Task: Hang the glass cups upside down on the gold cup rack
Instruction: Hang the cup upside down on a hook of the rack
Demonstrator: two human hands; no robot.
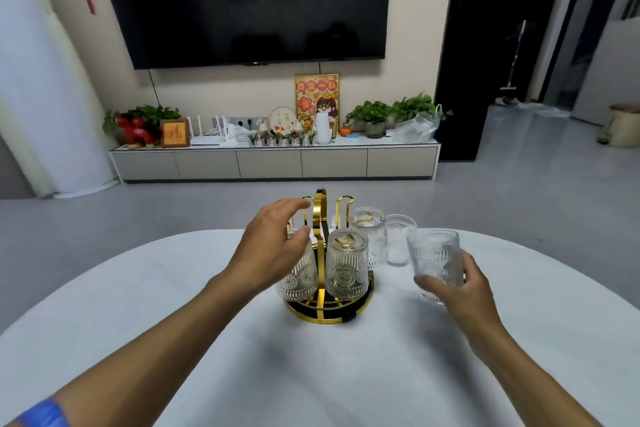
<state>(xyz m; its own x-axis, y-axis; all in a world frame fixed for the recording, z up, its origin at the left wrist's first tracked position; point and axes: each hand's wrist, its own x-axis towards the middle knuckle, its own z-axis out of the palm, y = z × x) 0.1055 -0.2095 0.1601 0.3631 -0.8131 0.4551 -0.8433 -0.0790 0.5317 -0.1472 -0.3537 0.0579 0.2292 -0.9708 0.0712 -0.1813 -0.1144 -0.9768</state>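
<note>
Glass cups stand in two groups on the white worktop (138, 305). Three hang upside down on the gold cup rack (320, 218), which sits at the middle of the worktop on a round gold-rimmed base with dark panels. The near-left hung cup (299, 279) is partly covered by the left hand (273, 239); the near-middle hung cup (346, 267) is fully in view, with a gold hook tip showing through its raised bottom; the far-right hung cup (369, 236) sits behind it. At least one gold hook (344, 204) at the far side of the rack is bare.

The left hand's grip is spread and loose, fingers curved over the top of the near-left hung cup and close to the rack's tall centre loop; whether the fingers touch the glass or just hover above it cannot be told.

Just right of the rack, a loose cup (398, 239) stands upright on the worktop, mouth up. Nearer and further right, the right hand (457, 288) has its grip closed around the lower part of another ribbed cup (434, 260), held mouth up; whether its bottom rests on the worktop or is raised off it is hidden by the fingers.
</note>
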